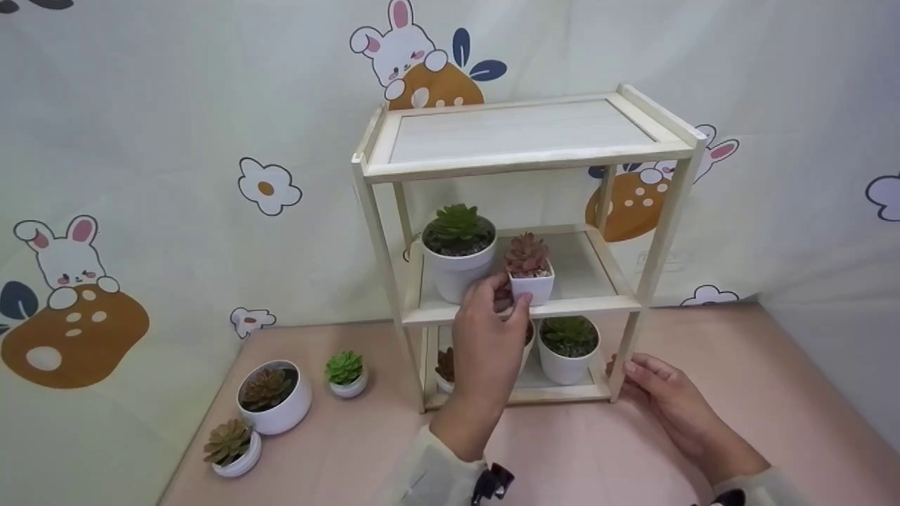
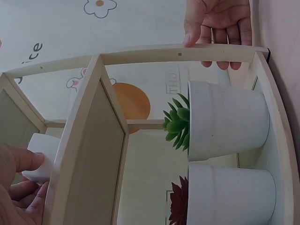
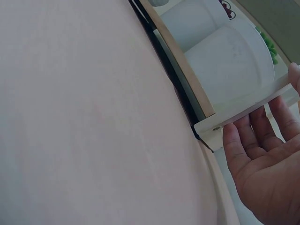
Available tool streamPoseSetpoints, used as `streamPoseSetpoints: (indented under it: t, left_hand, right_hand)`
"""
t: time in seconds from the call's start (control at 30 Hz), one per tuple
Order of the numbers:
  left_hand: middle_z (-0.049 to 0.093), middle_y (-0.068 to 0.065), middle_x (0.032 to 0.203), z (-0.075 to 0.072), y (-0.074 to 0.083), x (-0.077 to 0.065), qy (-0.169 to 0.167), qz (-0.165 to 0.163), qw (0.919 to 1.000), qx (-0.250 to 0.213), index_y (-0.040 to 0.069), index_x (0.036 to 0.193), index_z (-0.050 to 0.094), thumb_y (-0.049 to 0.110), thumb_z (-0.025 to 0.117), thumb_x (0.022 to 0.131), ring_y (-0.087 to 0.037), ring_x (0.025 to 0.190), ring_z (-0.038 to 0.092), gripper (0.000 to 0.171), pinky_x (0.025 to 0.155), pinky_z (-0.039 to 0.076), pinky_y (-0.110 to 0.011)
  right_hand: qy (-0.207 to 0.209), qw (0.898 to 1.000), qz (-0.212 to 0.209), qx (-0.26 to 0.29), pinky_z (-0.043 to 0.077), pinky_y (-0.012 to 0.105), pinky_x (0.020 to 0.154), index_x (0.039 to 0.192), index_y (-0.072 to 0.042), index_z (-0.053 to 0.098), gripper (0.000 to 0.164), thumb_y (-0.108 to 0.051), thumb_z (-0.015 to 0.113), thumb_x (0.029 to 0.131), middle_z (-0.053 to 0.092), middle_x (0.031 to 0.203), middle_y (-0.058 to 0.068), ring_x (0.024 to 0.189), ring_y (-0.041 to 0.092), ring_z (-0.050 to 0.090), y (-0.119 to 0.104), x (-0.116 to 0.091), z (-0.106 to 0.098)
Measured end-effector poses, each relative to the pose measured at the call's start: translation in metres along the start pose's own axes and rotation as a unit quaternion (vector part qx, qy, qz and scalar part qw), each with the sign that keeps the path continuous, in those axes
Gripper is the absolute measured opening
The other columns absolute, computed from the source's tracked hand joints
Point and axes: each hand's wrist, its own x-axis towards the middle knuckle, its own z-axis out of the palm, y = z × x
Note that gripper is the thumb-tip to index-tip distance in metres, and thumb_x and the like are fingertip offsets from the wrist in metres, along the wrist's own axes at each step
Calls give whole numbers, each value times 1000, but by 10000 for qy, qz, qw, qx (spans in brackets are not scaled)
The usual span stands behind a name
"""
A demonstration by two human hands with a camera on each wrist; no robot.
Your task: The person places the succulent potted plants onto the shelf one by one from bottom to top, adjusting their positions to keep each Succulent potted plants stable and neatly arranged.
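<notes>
My left hand (image 1: 486,344) pinches a small square white pot with a reddish succulent (image 1: 532,287) at the front of the middle tier of a wooden rack (image 1: 598,303). In the left wrist view, thumb and fingers lie on either side of this pot (image 2: 43,157). Just left of it on that tier stands a larger round pot with a green succulent (image 1: 458,263). Low on the rack's right side, my right hand (image 1: 671,400) holds the front leg (image 1: 624,351) between thumb and fingers. The right wrist view has its fingers (image 3: 234,150) against the wood.
Potted succulents fill the bottom tier, including a green one (image 1: 569,351); my left forearm partly hides others. On the table (image 1: 562,457), left of the rack, sit a small bright green succulent (image 1: 346,372), a round brown one (image 1: 274,397) and another small pot (image 1: 235,450). A patterned cloth (image 1: 176,140) hangs behind.
</notes>
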Motion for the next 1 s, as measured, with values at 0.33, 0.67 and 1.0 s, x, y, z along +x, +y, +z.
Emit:
streamPoseSetpoints:
  t: [0.33,0.67,1.0]
  left_hand:
    - [58,5,89,3,-2,-1,24,183,9996,222,14,93,60,21,74,85,-6,82,59,17,72,52,-18]
    - [57,5,85,6,-3,2,93,452,9977,504,14,88,58,17,73,85,-6,79,58,16,70,51,-20]
    - [55,4,82,8,-8,-2,176,818,9939,713,14,85,57,14,74,84,-8,76,56,17,67,50,-21]
  right_hand:
    - [3,10000,7,40,46,28,100,135,6,46,54,-29,58,96,64,124,11,115,16,60,-1,0,1]
    - [-30,10000,-11,-4,45,27,100,135,7,45,55,-29,58,96,62,126,9,118,15,58,-2,0,1]
    - [31,10000,24,9,43,29,103,135,6,46,52,-27,57,97,62,127,11,116,14,59,0,0,1]
